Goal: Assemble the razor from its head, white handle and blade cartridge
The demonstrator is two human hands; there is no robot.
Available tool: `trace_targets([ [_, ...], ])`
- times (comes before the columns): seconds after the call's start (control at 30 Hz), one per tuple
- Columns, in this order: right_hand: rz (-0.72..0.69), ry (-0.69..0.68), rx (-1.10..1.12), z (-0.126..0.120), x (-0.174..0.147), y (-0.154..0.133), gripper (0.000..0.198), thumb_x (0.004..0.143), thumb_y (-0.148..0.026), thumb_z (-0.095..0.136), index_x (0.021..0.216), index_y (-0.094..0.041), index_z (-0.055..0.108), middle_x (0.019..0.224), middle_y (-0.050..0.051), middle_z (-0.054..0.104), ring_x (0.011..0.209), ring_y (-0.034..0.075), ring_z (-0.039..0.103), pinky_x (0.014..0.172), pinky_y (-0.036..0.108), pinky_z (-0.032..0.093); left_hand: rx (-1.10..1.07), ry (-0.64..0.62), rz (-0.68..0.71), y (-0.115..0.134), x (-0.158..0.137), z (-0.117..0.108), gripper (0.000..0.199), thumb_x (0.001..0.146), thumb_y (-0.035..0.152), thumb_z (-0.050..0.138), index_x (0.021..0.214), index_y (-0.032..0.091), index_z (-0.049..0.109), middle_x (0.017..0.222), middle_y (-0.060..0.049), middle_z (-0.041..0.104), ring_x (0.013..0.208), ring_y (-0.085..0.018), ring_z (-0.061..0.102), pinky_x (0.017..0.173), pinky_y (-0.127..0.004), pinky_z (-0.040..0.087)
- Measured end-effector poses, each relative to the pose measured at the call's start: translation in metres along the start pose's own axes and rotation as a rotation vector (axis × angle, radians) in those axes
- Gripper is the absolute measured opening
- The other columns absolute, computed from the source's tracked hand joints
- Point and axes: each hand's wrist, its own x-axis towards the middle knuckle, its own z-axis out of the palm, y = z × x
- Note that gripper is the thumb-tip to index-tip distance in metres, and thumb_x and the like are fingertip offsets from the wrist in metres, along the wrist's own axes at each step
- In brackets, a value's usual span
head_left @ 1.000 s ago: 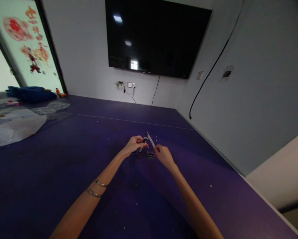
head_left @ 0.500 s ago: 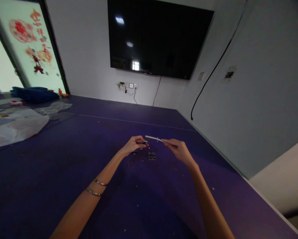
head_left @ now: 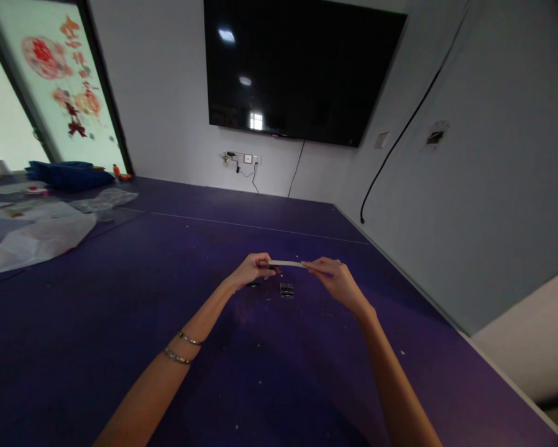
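A thin white strip point(head_left: 286, 264) is stretched level between my two hands. Its right end is pinched in the fingers of my right hand point(head_left: 333, 276). The left end meets the fingertips of my left hand point(head_left: 253, 270), which are closed on a small dark piece point(head_left: 274, 269); most of that piece is covered by the fingers, and its kind does not show. I cannot tell if the left fingers also grip the strip. Just below the hands, a small dark square piece with light marks point(head_left: 286, 290) lies on the purple surface point(head_left: 242, 385).
White specks are scattered over the surface. Clear plastic point(head_left: 104, 200), a white sheet point(head_left: 46, 239) and dark blue cloth point(head_left: 69, 176) lie at the far left. A black cable point(head_left: 395, 143) hangs down the right wall. The television point(head_left: 302, 68) is on the wall ahead.
The white strip's left end has come down to my left fingertips, and the strip now lies nearly level. Both hands keep their hold, and the dark square piece stays on the surface.
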Motion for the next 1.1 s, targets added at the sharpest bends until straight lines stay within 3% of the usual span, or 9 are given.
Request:
trace_targets([
  [0.5, 0.01, -0.011, -0.009, 0.002, 0.0, 0.001, 0.03, 0.085, -0.021, 0.05, 0.11, -0.03, 0.062, 0.089, 0.003, 0.068, 0.08, 0.015, 0.062, 0.073, 0.028, 0.047, 0.021, 0.022, -0.016, 0.003, 0.0, -0.004, 0.021, 0.062, 0.013, 0.071, 0.07, 0.013, 0.051, 0.08, -0.006, 0.07, 0.069, -0.012, 0.062, 0.063, -0.023, 0.042],
  [0.7, 0.037, 0.024, -0.075, 0.001, -0.002, 0.009, 0.028, 0.085, -0.022, 0.05, 0.108, -0.03, 0.064, 0.088, 0.003, 0.067, 0.078, 0.015, 0.061, 0.071, 0.027, 0.046, -0.008, -0.023, -0.015, 0.004, -0.004, -0.004, 0.022, 0.062, 0.013, 0.071, 0.07, 0.014, 0.05, 0.081, -0.007, 0.069, 0.082, -0.017, 0.064, 0.068, -0.026, 0.043],
  [0.97, 0.037, -0.018, 0.004, 0.005, -0.002, 0.008, 0.025, 0.085, -0.026, 0.051, 0.106, -0.03, 0.065, 0.091, 0.003, 0.067, 0.082, 0.015, 0.061, 0.074, 0.029, 0.046, -0.011, 0.032, -0.073, 0.007, -0.011, -0.005, 0.023, 0.06, 0.011, 0.07, 0.068, 0.014, 0.049, 0.079, -0.006, 0.07, 0.074, -0.014, 0.063, 0.064, -0.024, 0.041],
  [1.1, 0.024, -0.013, 0.022, 0.006, -0.002, 0.012, 0.025, 0.086, -0.025, 0.05, 0.106, -0.029, 0.065, 0.091, 0.004, 0.067, 0.08, 0.015, 0.062, 0.072, 0.028, 0.047, -0.007, -0.007, -0.055, 0.008, -0.011, 0.0, 0.021, 0.062, 0.013, 0.07, 0.07, 0.014, 0.051, 0.083, -0.007, 0.07, 0.077, -0.014, 0.063, 0.067, -0.025, 0.042],
])
